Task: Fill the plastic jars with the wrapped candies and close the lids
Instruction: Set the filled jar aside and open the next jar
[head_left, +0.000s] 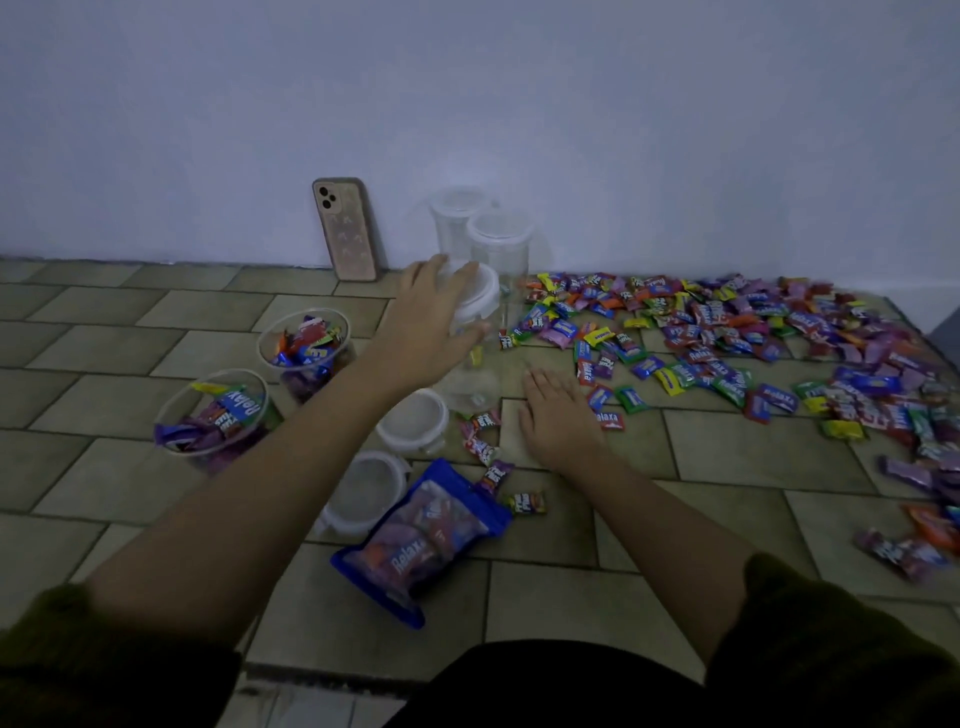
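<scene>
A clear plastic jar (475, 374) with a white lid (480, 293) stands at the middle of the tiled floor. My left hand (426, 322) lies over that lid, with the thumb against the jar's wall below it. Palm down, my right hand (561, 415) rests flat on the floor just right of the jar, beside loose candies. Wrapped candies (727, 343) are spread in a wide heap to the right. Two open jars (306, 348) (218, 415) on the left hold candies. Two loose white lids (415, 421) (363, 491) lie near them.
Two more lidded clear jars (460, 218) (501, 244) stand against the wall. A phone (345, 228) leans on the wall to their left. A blue candy bag (421, 535) lies between my forearms, with a few candies (488, 447) around it.
</scene>
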